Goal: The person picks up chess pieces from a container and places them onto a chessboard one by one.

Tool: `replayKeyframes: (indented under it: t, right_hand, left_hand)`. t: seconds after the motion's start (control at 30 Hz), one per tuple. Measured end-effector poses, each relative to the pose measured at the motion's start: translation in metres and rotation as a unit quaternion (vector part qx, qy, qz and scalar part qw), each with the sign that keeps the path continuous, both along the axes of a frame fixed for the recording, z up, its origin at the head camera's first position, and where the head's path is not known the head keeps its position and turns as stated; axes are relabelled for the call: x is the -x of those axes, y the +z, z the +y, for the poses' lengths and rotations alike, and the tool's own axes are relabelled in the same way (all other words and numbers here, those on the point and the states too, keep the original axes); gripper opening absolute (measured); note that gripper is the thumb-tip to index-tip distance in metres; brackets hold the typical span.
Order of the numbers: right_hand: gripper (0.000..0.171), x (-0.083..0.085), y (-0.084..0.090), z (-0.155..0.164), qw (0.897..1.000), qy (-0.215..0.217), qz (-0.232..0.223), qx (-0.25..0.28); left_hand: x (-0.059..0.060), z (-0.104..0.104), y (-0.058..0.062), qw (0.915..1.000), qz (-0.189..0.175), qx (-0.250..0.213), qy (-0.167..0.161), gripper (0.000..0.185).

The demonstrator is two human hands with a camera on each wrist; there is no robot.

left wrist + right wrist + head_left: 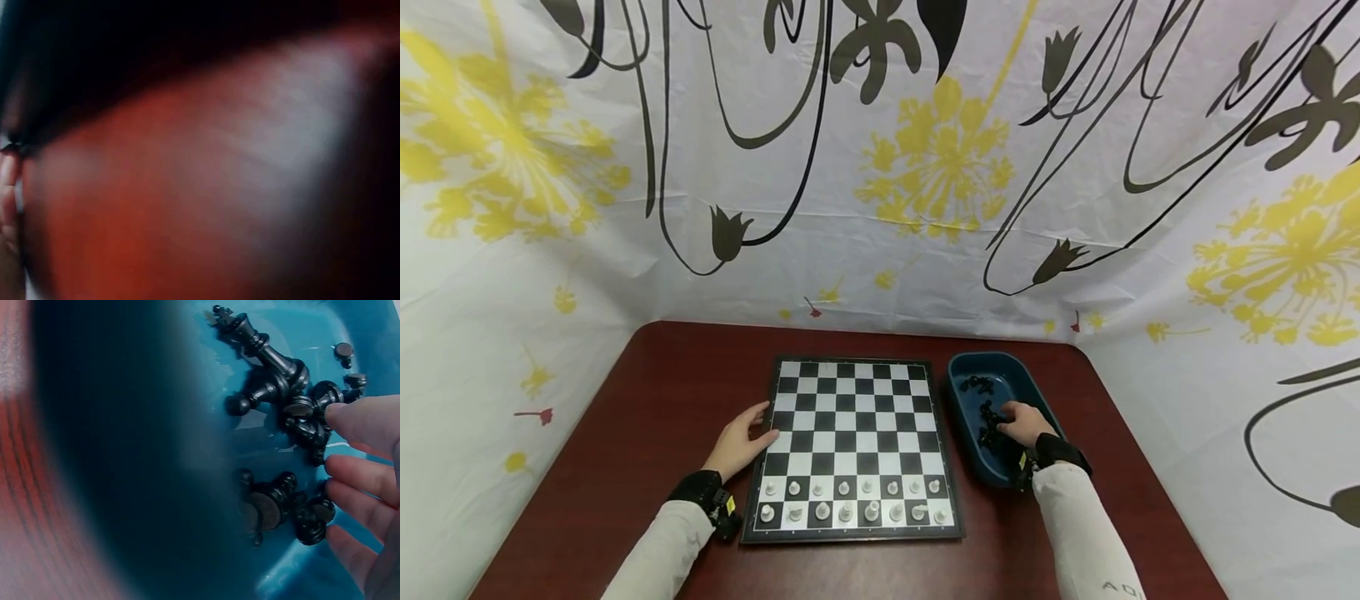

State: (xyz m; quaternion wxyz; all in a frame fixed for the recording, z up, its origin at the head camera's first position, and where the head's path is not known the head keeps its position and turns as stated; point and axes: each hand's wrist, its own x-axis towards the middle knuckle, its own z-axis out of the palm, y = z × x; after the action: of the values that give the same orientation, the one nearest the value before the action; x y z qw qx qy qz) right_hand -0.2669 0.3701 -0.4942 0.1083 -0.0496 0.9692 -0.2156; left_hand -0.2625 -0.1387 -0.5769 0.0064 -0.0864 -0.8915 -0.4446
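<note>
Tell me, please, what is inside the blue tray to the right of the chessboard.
The blue tray holds loose black chess pieces, including a cross-topped king, with the right hand reaching in among them. Anything beneath the hand or under other pieces is covered.

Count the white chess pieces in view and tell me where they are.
16: eight white pieces in the chessboard's row nearest the person, eight more in the next. Only black pieces show in the blue tub, partly hidden by the right hand.
</note>
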Motion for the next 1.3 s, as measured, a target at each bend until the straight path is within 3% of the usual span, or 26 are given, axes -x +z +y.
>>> replayKeyframes:
  t: [0.13, 0.33, 0.83, 1.3]
  right_hand:
    - [0.040, 0.002, -0.005, 0.002, 1.000, 0.009, 0.011, -0.005]
    - [0.041, 0.003, -0.017, 0.004, 1.000, 0.013, 0.017, -0.021]
    - [0.022, -0.016, -0.028, -0.004, 0.994, -0.014, 0.087, -0.070]
    - [0.013, -0.006, -0.019, 0.007, 0.997, -0.040, 0.059, -0.034]
  left_hand:
    - [-0.003, 0.000, -0.001, 0.9997, 0.018, 0.013, 0.001, 0.068]
    - [-0.005, -0.002, 0.002, 0.9999, 0.001, 0.017, -0.003, 0.069]
    - [-0.009, 0.000, -0.002, 0.9999, -0.011, 0.004, -0.010, 0.070]
    - [-0.004, -0.001, 0.001, 0.9999, -0.001, 0.007, -0.013, 0.068]
